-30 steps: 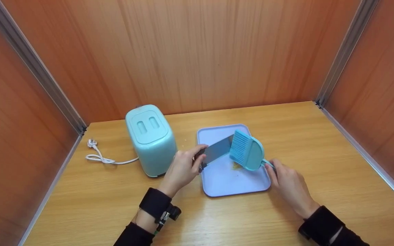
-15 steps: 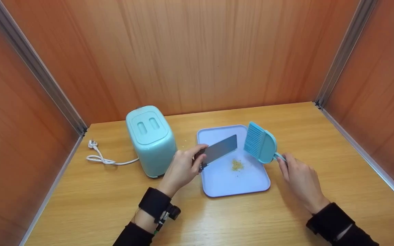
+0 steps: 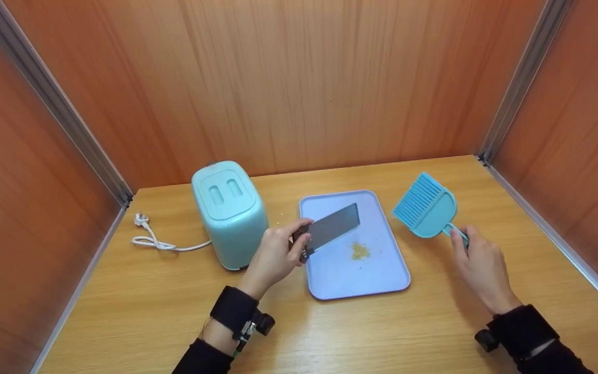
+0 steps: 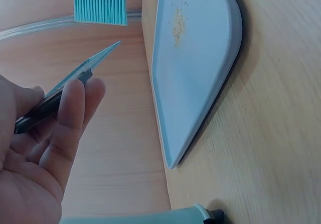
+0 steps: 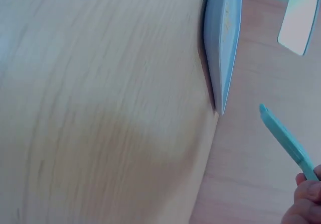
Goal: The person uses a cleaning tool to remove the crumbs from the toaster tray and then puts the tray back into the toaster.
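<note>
My left hand (image 3: 275, 254) grips the dark handle of a scraper (image 3: 335, 226) with a flat, rectangular metal blade. The blade is held tilted above a pale lilac tray (image 3: 330, 280). Thumb and fingers close on the handle in the left wrist view. A small heap of yellowish crumbs (image 3: 360, 251) lies on the tray, below the blade. To the right, my right hand (image 3: 478, 265) holds a turquoise hand brush (image 3: 429, 208) by its thin handle. Its bristles point up and left, raised beside the tray's right edge. The right wrist view shows the brush (image 5: 286, 137) nearly edge-on.
Left of the tray stands a mint-green toaster (image 3: 230, 213) with its lid on. Its white cord and plug (image 3: 148, 234) lie on the wooden table (image 3: 345, 332) at the left. Wood-grain panels (image 3: 299, 83) enclose the back and both sides.
My right hand has carried the brush up and right, from over the crumbs to beyond the tray's edge, uncovering the crumb heap. The left hand and scraper have hardly moved.
</note>
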Motion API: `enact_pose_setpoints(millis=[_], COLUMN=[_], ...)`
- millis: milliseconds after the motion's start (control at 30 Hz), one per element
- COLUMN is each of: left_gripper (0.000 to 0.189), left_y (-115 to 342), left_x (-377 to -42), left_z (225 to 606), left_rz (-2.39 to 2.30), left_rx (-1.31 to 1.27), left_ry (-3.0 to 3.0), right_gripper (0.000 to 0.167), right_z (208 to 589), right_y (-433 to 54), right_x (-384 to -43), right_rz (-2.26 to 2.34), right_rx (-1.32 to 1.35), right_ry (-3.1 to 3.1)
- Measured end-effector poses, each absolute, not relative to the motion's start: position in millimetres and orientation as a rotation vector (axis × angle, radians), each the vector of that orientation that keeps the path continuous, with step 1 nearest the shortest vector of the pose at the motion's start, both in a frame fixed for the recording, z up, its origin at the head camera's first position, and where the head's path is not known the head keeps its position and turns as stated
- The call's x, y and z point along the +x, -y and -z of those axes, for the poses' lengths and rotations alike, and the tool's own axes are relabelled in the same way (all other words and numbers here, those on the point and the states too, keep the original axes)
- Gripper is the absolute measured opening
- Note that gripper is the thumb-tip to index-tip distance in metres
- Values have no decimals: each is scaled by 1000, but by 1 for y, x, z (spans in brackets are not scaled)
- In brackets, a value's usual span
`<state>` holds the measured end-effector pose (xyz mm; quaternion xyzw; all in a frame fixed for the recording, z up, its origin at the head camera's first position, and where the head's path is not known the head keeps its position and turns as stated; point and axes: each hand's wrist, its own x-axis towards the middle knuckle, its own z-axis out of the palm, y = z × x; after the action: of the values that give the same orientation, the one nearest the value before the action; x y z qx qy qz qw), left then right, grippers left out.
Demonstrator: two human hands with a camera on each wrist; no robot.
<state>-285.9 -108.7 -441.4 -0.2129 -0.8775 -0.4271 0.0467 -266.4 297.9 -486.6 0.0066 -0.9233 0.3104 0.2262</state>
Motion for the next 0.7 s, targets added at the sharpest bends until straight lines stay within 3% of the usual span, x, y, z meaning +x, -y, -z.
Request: enact_pose_setpoints(millis=[500, 700], left_gripper=[34, 33], left_y=[110, 110], left_x=[-283, -281], left_z=[463, 467], left_rz=[1784, 1908], left_rx=[-442, -356], left_ry=[2557, 2492], right_gripper=[53, 52], right_z=[503, 505], right_y=[-344, -352], right_x=[-280, -284], right_rz=[-1145, -1328], right_rx=[-289, -379], right_ry=[2783, 2911])
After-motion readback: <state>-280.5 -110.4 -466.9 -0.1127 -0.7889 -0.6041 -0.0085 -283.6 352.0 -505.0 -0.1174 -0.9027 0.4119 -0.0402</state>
